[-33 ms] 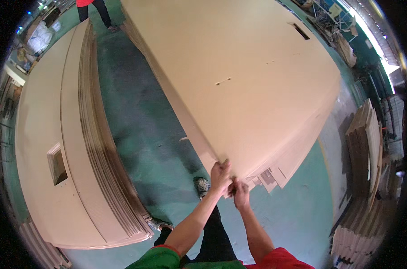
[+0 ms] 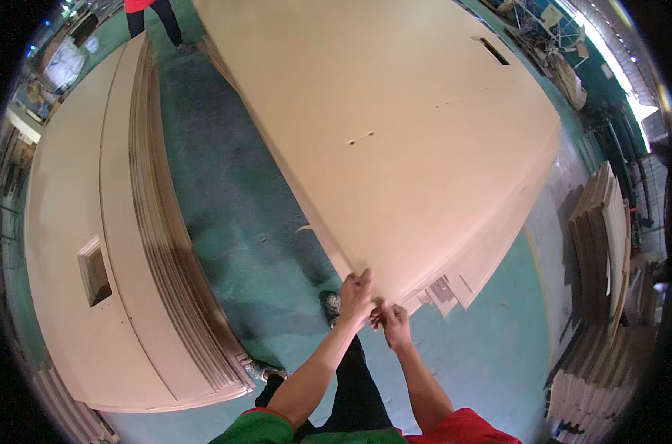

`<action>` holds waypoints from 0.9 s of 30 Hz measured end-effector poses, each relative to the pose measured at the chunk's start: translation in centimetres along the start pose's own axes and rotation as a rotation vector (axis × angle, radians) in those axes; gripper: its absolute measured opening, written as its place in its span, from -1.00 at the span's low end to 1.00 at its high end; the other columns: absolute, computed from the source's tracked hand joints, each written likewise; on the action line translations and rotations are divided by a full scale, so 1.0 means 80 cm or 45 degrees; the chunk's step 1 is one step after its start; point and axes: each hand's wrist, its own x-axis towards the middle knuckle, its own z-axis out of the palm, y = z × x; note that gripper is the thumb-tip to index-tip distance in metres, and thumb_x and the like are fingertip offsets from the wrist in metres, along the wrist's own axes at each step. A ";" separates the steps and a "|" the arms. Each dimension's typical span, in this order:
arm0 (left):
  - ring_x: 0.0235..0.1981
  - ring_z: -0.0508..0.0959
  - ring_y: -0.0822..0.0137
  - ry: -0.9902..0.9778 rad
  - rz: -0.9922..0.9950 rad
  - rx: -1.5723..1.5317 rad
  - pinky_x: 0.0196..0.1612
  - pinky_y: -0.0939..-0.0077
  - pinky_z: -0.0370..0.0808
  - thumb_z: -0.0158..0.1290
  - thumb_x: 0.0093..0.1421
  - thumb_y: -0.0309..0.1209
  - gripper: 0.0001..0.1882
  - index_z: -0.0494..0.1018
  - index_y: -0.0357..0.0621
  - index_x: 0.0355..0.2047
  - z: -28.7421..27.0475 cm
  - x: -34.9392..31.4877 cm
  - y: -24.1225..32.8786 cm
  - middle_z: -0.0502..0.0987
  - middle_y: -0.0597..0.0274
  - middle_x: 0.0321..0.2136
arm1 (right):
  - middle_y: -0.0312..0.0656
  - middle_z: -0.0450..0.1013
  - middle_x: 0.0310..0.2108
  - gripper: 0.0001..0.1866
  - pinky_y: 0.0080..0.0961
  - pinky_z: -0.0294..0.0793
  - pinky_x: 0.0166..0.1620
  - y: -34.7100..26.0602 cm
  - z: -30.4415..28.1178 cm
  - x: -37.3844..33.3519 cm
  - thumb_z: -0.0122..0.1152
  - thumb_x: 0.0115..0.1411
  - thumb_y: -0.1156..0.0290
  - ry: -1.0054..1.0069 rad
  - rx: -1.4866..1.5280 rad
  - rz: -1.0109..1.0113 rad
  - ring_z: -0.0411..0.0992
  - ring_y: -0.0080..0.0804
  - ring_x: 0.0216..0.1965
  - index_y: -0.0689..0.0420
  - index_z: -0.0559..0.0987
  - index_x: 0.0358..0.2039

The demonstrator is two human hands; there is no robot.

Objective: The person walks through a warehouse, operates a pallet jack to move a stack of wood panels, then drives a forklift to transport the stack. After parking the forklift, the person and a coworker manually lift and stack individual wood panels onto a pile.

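A large tan cardboard sheet lies on top of a stack, with a small slot near its far right side and a short punched mark in the middle. At its near corner, my left hand grips the left edge, thumb on top. Close beside it, my right hand has its fingers curled round the same corner from the front. The fingertips under the sheet are hidden. Lower sheets stick out beneath its near right edge, some with cut flaps.
To the left stands a tall stack of cardboard sheets with a rectangular cutout. Green floor runs between the stacks. A person in dark trousers stands at the far end. Folded cardboard bundles stand at the right.
The top sheet's near corner and both my hands have shifted slightly left. Less of the sheets beneath shows along its left edge.
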 end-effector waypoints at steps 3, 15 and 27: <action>-0.30 0.46 0.47 0.070 0.144 -0.047 -0.25 0.49 0.45 0.10 0.21 -0.14 -0.51 0.30 -0.33 -0.08 -0.100 -0.096 0.008 0.48 0.18 -0.25 | -0.15 0.46 -0.23 -0.32 -0.37 0.40 -0.22 0.002 0.007 -0.033 -0.12 0.25 -0.21 0.209 0.628 -0.205 0.42 -0.41 -0.27 0.23 0.42 -0.06; -0.53 0.30 0.46 1.452 -0.099 0.797 -0.48 0.42 0.31 0.04 0.21 -0.01 -0.53 0.47 -0.24 -0.50 -0.600 -0.536 0.086 0.39 0.33 -0.60 | -0.10 0.11 0.25 -0.13 -0.27 0.31 0.10 -0.051 -0.139 -0.051 0.04 0.10 -0.30 0.345 0.966 -0.016 0.21 -0.26 0.15 0.09 0.25 0.23; -0.15 0.51 0.15 2.487 0.675 0.744 -0.04 0.33 0.38 -0.08 0.27 -0.11 -0.54 0.40 -0.30 -0.07 -0.830 -0.734 -0.056 0.52 -0.06 -0.13 | -0.15 0.43 -0.16 -0.55 -0.34 0.36 0.05 0.092 0.106 -0.245 0.14 0.14 -0.05 -0.172 0.376 0.282 0.36 -0.31 -0.06 0.08 0.51 -0.17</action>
